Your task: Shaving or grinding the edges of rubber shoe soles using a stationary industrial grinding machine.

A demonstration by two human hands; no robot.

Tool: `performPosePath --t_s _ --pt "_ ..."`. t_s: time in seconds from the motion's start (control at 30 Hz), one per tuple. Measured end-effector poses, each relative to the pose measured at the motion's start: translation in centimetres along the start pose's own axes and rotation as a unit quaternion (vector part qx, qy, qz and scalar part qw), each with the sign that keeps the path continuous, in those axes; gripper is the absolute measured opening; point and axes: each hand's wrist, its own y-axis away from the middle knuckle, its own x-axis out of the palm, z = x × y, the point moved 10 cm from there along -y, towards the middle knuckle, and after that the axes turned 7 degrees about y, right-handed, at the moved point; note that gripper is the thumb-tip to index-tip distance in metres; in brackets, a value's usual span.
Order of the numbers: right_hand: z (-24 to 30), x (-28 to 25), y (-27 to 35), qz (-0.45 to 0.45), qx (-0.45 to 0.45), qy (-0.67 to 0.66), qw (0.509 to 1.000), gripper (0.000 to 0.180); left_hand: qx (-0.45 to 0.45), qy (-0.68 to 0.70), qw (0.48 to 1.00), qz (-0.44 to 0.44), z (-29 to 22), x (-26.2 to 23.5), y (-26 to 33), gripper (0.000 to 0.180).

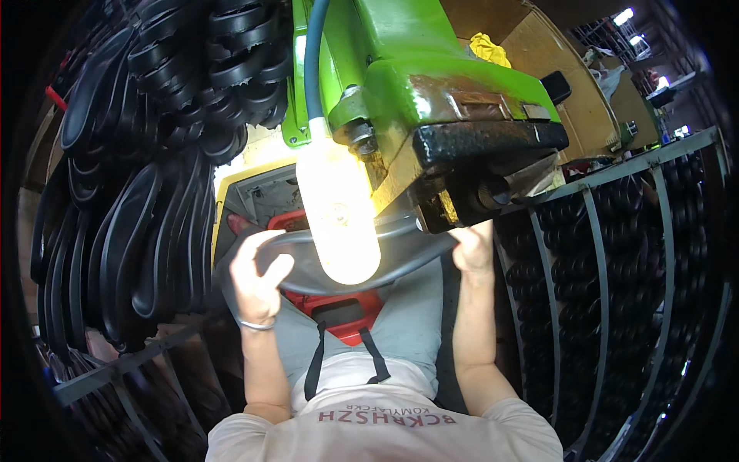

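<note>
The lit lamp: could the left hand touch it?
Probably yes: the left hand looks near and nothing visible blocks its way to the lamp, though it holds a black piece.

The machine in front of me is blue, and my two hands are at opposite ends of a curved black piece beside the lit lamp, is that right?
Not quite: the machine is green, as the head view shows. Your left hand and right hand are at opposite ends of a curved black piece beside the lit lamp.
</note>
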Motion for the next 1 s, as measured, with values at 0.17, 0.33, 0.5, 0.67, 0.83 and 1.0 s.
performPosePath --t_s 0.17,0.33,0.5,0.67,0.83,1.0 --pt "0.6 5.7 1.7 0.056 -0.026 0.05 0.997 0.026 -0.074 0.113 0.988 -0.073 3.9 -7.2 1.8 0.037" --pt "0.6 8.4 2.4 0.078 -0.167 0.229 0.956 0.046 -0.193 0.112 0.975 -0.013 9.5 -9.3 5.8 0.026" --pt "-1.6 9.5 2.1 0.084 -0.06 0.037 0.994 0.051 -0.237 -0.079 0.965 0.08 16.3 -4.4 9.8 0.031" --pt "-0.8 5.4 3.3 0.03 -0.175 0.203 0.963 0.052 -0.261 -0.076 0.945 0.18 18.6 5.0 10.8 0.033" --pt "-2.9 -1.2 6.5 -0.004 -0.102 0.186 0.977 0.072 -0.115 -0.204 0.938 0.255 16.7 10.6 7.2 0.023" --pt "-0.9 -8.5 -0.5 -0.171 -0.1 0.068 0.978 0.034 -0.173 0.158 0.926 0.297 11.6 22.0 4.2 0.029"
